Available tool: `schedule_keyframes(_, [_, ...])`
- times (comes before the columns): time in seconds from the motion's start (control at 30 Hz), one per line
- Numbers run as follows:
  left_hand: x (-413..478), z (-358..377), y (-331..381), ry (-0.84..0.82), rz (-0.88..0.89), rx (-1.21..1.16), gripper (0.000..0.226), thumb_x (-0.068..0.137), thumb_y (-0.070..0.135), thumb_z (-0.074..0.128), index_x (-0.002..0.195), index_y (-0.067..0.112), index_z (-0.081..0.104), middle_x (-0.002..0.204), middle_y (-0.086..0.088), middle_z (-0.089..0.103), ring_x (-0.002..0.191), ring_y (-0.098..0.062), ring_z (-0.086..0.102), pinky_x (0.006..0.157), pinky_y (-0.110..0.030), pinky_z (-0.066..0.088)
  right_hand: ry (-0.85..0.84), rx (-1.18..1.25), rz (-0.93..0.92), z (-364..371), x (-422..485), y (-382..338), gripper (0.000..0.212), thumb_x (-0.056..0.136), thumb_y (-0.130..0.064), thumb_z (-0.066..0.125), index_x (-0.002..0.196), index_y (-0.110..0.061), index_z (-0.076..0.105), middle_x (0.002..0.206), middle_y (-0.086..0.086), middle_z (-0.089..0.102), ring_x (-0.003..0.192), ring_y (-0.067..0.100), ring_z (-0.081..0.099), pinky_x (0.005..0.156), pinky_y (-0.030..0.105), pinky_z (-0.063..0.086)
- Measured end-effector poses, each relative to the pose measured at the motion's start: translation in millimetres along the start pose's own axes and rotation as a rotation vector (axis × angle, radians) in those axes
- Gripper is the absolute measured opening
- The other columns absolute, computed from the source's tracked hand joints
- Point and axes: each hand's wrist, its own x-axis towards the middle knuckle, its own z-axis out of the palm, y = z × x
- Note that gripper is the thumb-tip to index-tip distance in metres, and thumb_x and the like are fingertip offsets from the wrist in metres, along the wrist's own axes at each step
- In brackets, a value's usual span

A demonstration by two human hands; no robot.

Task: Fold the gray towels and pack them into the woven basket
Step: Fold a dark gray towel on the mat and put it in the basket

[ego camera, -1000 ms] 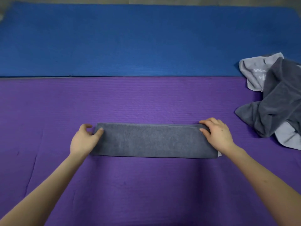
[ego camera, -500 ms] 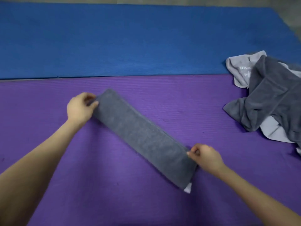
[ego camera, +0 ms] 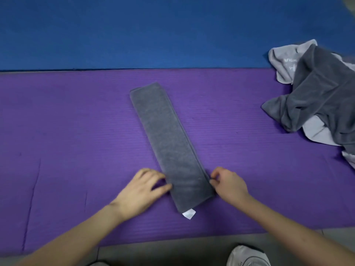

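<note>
Head view, left hand: the left hand lies knuckles-up on the purple mat at lower center, fingers loosely spread and open, thumb tip touching the left edge of the folded towel near its lower end.
Head view, right hand: the right hand sits on the opposite side, fingers curled in, thumb and forefinger pinched on the towel's right edge.
Forearms: both bare forearms run in from the bottom corners of the frame.
Folded towel: a long dark gray strip lying flat at center frame, running from upper left to lower right, with a small white tag sticking out at its lower end.
Towel pile: a crumpled heap of dark and light gray towels at the right edge, well apart from the hands, straddling the two mats.
Blue mat: the blue mat fills the top of the frame, butted against the purple one.
Shoe: a white shoe on gray floor at the bottom edge.
</note>
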Motion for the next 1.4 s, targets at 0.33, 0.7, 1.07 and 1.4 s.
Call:
schedule_keyframes(0.33, [24.1,17.8,53.3,0.010,0.113,0.090,0.021,0.083,0.011,0.049,0.101,0.022,0.056,0.090,-0.005,0.065,0.079,-0.021,0.063,0.096,-0.040,0.038,0.062,-0.553,-0.965,4.2,-13.8,38.3,0.056,0.080,-0.058,0.051,0.128,-0.029,0.050,0.137,0.000,0.052,0.127,0.017,0.046,0.109,0.038,0.023])
schedule_keyframes(0.7, [4.8,-23.7,43.3,-0.022,-0.145,-0.285,0.029,0.103,0.036,0.026,0.106,0.021,0.050,0.095,0.007,0.067,0.079,-0.009,0.065,0.072,-0.019,0.049,0.194,-0.273,-0.982,17.9,-24.9,14.0,0.045,0.077,-0.029,0.056,0.121,-0.027,0.050,0.120,-0.008,0.063,0.102,0.010,0.059,0.103,0.042,0.029])
schedule_keyframes(1.07, [32.7,-67.9,-22.6,-0.002,-0.839,-1.060,0.015,0.094,0.034,0.052,0.103,0.025,0.059,0.088,0.012,0.067,0.083,-0.003,0.060,0.080,-0.024,0.047,-0.067,0.487,-0.436,-13.7,26.3,-67.5,0.056,0.068,-0.055,0.046,0.113,-0.024,0.060,0.102,-0.005,0.065,0.100,0.014,0.057,0.096,0.033,0.043])
schedule_keyframes(1.4, [46.7,-48.6,-48.6,0.294,-0.649,-0.091,0.032,0.088,0.030,0.047,0.116,0.014,0.056,0.114,-0.008,0.060,0.106,-0.023,0.051,0.097,-0.033,0.036,0.008,0.280,-0.225,-16.4,96.2,-112.9,0.029,0.090,-0.036,0.054,0.117,-0.026,0.060,0.110,-0.001,0.068,0.109,0.022,0.059,0.099,0.039,0.040])
